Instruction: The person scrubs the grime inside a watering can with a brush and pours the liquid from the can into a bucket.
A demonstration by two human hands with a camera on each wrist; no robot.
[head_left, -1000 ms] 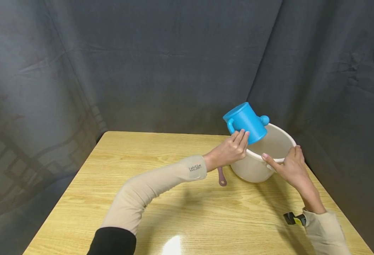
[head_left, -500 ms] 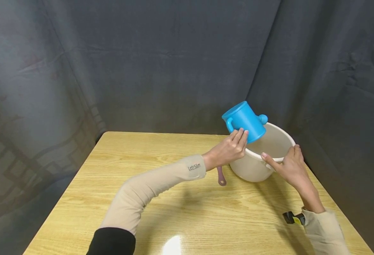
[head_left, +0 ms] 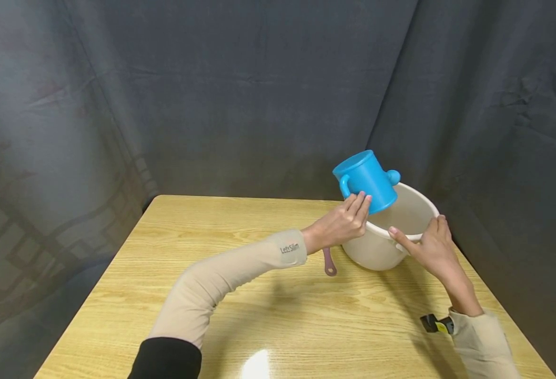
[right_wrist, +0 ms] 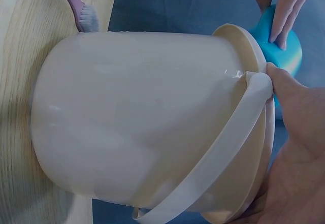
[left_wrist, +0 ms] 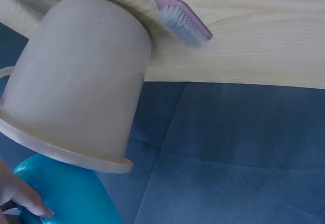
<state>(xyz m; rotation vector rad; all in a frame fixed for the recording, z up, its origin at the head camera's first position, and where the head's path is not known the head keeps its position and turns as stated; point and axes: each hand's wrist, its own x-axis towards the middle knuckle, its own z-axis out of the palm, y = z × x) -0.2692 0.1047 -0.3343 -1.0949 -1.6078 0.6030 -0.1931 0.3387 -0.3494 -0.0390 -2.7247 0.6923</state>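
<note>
My left hand [head_left: 341, 223] grips a small blue watering can [head_left: 370, 181] at its lower side by the handle. The can is tilted over the left part of a cream bucket [head_left: 374, 250], its round-headed spout pointing right above the opening. My right hand [head_left: 436, 250] holds the bucket's rim at the front right, the thumb on the near edge. The bucket stands on the table, its bail handle [right_wrist: 208, 155] hanging down the outside in the right wrist view. What lies inside the bucket is not visible. The left thumb is hidden in the head view.
A scrub brush [left_wrist: 183, 18] with a mauve handle and pale bristles lies on the wooden table [head_left: 211, 221], left of the bucket. Dark grey curtains [head_left: 259, 105] rise behind and at both sides, close to the bucket at the right.
The watering can shifts very slightly left, then back right, staying tilted over the bucket. Both hands keep their hold; the bucket and brush stay where they were.
</note>
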